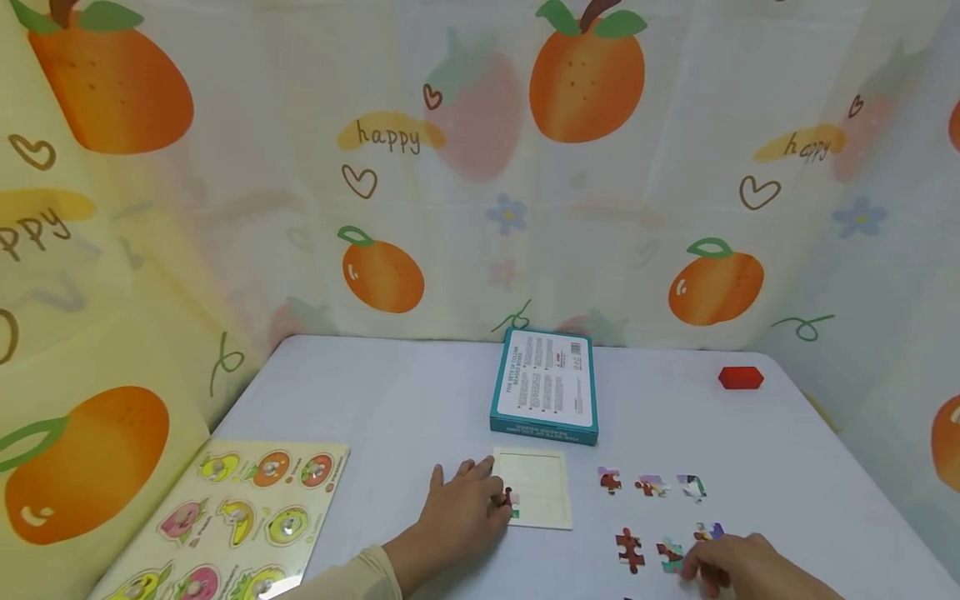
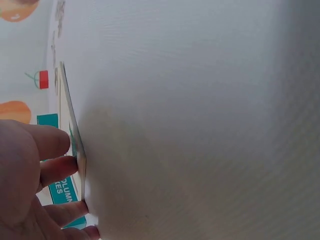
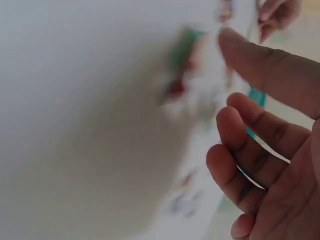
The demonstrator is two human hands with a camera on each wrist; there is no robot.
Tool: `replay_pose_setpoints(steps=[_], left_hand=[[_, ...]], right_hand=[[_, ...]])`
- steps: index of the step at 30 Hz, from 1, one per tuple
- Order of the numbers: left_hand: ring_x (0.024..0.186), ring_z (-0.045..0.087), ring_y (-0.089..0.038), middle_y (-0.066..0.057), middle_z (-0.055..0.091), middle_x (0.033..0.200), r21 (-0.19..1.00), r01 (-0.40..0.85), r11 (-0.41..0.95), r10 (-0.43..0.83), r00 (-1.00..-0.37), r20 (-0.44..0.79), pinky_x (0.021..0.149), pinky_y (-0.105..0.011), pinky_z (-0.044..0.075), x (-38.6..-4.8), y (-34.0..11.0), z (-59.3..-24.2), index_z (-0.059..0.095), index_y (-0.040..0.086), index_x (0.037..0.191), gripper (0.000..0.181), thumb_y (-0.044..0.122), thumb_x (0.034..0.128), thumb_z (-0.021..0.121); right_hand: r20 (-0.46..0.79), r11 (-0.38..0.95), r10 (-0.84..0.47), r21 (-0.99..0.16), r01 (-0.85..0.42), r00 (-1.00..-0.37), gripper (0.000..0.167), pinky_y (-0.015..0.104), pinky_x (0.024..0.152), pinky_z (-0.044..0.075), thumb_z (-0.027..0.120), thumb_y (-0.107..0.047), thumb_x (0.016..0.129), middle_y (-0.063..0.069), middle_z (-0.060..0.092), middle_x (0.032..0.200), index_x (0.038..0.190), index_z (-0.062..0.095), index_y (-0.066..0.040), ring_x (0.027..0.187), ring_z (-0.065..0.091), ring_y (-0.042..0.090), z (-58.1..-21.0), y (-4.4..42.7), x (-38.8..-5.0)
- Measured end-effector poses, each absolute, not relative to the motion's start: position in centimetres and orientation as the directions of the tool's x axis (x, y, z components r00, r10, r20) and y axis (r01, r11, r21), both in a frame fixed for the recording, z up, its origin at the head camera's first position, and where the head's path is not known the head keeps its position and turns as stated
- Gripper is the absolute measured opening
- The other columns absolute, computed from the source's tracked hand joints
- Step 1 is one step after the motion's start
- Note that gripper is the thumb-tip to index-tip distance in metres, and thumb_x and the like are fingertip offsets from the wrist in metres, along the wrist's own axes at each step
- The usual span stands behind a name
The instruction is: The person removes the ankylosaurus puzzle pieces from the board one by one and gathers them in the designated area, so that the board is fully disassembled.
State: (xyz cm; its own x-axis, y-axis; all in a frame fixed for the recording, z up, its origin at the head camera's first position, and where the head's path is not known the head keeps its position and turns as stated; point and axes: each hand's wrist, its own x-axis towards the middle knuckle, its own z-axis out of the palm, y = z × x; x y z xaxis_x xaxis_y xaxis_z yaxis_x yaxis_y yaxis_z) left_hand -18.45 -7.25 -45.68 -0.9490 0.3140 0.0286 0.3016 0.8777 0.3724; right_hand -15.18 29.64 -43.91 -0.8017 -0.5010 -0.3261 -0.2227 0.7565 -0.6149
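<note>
A shallow, pale puzzle tray [image 1: 540,487] lies in front of me, with one jigsaw piece [image 1: 514,503] in its lower left corner. My left hand [image 1: 467,508] rests at the tray's left edge, with thumb and forefinger close to that piece. In the left wrist view, the fingers [image 2: 64,169] touch the tray's rim. On the right, my right hand [image 1: 738,567] hovers beside a green and pink jigsaw piece [image 1: 670,555]. The right wrist view shows its thumb and fingers apart and loosely bent, holding nothing; the pieces below are blurred.
Loose jigsaw pieces [image 1: 630,550] lie in rows right of the tray. A teal-edged box [image 1: 546,383] stands behind it. A fruit knob board [image 1: 247,517] occupies the left, and a red block [image 1: 740,377] sits at the back right. A printed curtain [image 1: 480,208] surrounds the table.
</note>
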Motion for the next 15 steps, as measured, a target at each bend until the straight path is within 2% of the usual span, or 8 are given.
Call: replay_pose_setpoints(steps=[3,6,8,11,15], left_hand=[[0.130,0.045,-0.040,-0.010,0.053,0.141,0.373,0.297,0.879,0.314,-0.949,0.017,0.098,-0.076,0.019,-18.4,-7.4,-45.7,0.056,0.029,0.074,0.020,0.035,0.0903,0.067],[0.130,0.046,-0.039,-0.009,0.054,0.140,0.370,0.298,0.880,0.313,-0.950,0.020,0.098,-0.076,0.020,-18.4,-7.4,-45.7,0.058,0.029,0.078,0.017,0.036,0.0897,0.068],[0.129,0.047,-0.037,-0.008,0.055,0.139,0.360,0.296,0.885,0.308,-0.951,0.025,0.098,-0.076,0.021,-18.5,-7.4,-45.8,0.059,0.030,0.082,0.014,0.036,0.0888,0.070],[0.127,0.049,-0.035,-0.007,0.057,0.137,0.344,0.297,0.891,0.305,-0.952,0.032,0.097,-0.076,0.023,-18.6,-7.5,-45.6,0.062,0.031,0.088,0.012,0.037,0.0875,0.071],[0.126,0.051,-0.034,-0.005,0.057,0.137,0.324,0.298,0.898,0.302,-0.952,0.039,0.095,-0.076,0.025,-18.6,-7.6,-45.6,0.062,0.031,0.092,0.014,0.040,0.0872,0.072]], right_hand=[[-0.247,0.749,-0.531,-0.585,-0.312,-0.811,0.025,0.023,0.059,0.044,0.082,-0.036,0.079,-0.011,0.054,0.075,0.096,0.069,-0.023,0.073,0.050,0.012,-42.0,26.4,-16.1],[-0.148,0.734,-0.573,-0.530,-0.424,-0.806,0.011,0.023,0.057,0.044,0.077,-0.032,0.084,-0.015,0.052,0.068,0.090,0.070,-0.025,0.068,0.050,0.007,-41.1,22.2,-17.6],[-0.080,0.704,-0.607,-0.514,-0.489,-0.791,0.002,0.023,0.055,0.043,0.074,-0.022,0.087,-0.016,0.052,0.065,0.087,0.071,-0.023,0.063,0.048,0.005,-41.3,19.5,-18.9],[-0.019,0.693,-0.611,-0.497,-0.523,-0.792,0.006,0.024,0.056,0.043,0.069,-0.011,0.085,-0.014,0.051,0.066,0.086,0.072,-0.017,0.063,0.047,0.005,-42.3,16.0,-20.8],[0.024,0.693,-0.613,-0.464,-0.552,-0.790,0.006,0.025,0.058,0.041,0.072,-0.015,0.083,-0.013,0.051,0.065,0.088,0.074,-0.013,0.062,0.046,0.005,-43.9,13.0,-22.6]])
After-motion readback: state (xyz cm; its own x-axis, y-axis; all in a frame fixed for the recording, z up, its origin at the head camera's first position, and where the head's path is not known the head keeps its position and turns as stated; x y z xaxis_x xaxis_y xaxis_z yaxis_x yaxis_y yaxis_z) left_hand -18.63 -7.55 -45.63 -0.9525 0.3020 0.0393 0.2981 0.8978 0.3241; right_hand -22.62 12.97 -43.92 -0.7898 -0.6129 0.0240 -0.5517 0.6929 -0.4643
